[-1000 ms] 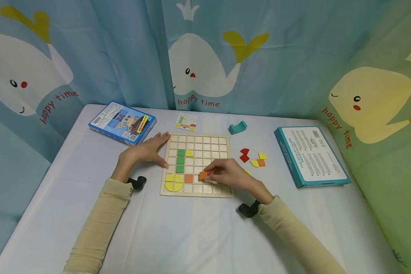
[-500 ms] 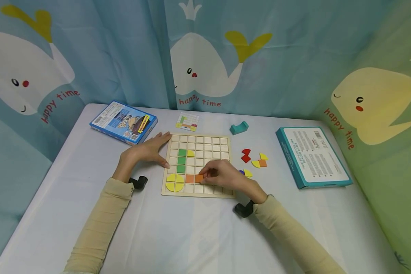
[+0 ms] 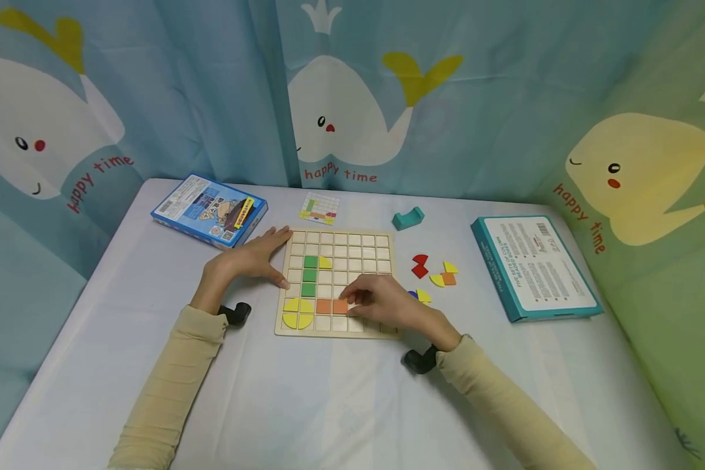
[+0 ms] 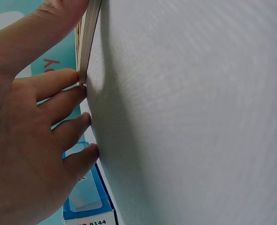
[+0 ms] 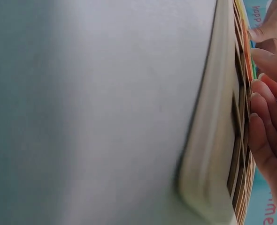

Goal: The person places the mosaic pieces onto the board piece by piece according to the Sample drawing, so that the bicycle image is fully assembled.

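Note:
A square wooden grid board (image 3: 364, 254) lies on the table. My left hand (image 3: 252, 256) rests against its left edge, thumb and fingers spread; the left wrist view shows the fingertips beside the board's edge. Over the lower middle of the board is my right hand (image 3: 384, 301), with thumb and fingertips around the right side of an orange square tile (image 3: 340, 307), which lies flat in a cell. Left of it sits another orange tile (image 3: 324, 306). Yellow quarter-circle tiles (image 3: 297, 313) form a circle at lower left. Green square tiles (image 3: 309, 275) stand in a column above, beside a yellow quarter-circle (image 3: 325, 262).
Right of the board lie red tiles (image 3: 420, 266), yellow and orange tiles (image 3: 448, 279), and a yellow piece (image 3: 423, 296) by a blue one. Behind are a pattern card (image 3: 320, 208) and a teal holder (image 3: 408, 219). A blue box (image 3: 209, 210) and a teal box (image 3: 536, 267) flank the board.
My right hand has moved left and set the orange tile in the cell beside the other orange tile; its fingers have loosened from it. The left hand stays at the board's edge.

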Demonstrator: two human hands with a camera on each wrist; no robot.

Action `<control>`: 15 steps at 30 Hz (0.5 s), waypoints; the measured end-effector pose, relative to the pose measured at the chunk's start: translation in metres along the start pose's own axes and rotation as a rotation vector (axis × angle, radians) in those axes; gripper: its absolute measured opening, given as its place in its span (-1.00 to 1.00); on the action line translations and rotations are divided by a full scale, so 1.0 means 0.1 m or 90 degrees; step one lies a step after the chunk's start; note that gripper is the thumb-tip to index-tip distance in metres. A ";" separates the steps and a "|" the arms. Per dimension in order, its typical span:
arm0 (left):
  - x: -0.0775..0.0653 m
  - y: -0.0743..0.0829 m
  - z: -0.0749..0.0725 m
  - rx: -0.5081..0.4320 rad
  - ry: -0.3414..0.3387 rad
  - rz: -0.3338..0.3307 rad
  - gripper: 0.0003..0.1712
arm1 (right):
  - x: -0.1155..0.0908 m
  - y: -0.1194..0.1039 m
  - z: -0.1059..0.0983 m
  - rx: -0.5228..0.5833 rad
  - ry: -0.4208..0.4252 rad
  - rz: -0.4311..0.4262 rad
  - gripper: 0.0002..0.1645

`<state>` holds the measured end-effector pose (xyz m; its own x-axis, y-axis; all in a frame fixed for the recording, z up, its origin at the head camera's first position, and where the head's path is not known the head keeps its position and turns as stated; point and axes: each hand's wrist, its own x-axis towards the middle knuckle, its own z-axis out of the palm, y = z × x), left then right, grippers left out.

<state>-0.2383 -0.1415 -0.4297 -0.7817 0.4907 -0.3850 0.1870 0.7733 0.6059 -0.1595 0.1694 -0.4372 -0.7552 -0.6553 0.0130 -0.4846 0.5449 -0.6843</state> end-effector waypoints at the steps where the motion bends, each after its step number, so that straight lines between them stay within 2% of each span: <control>1: 0.00 0.01 0.00 0.000 0.000 -0.001 0.35 | -0.02 0.00 -0.02 0.002 0.005 0.004 -0.68; 9: 0.00 0.04 0.00 0.008 -0.004 -0.007 0.35 | -0.28 0.11 -0.21 0.008 0.070 0.056 -0.72; 15: -0.01 0.03 -0.01 0.019 -0.004 -0.006 0.36 | -0.48 0.23 -0.35 -0.017 0.122 0.080 -0.76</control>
<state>-0.2379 -0.1400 -0.4271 -0.7798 0.4857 -0.3949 0.1971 0.7893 0.5815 -0.1506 0.2318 -0.4279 -0.8791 -0.4715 0.0696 -0.3913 0.6308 -0.6701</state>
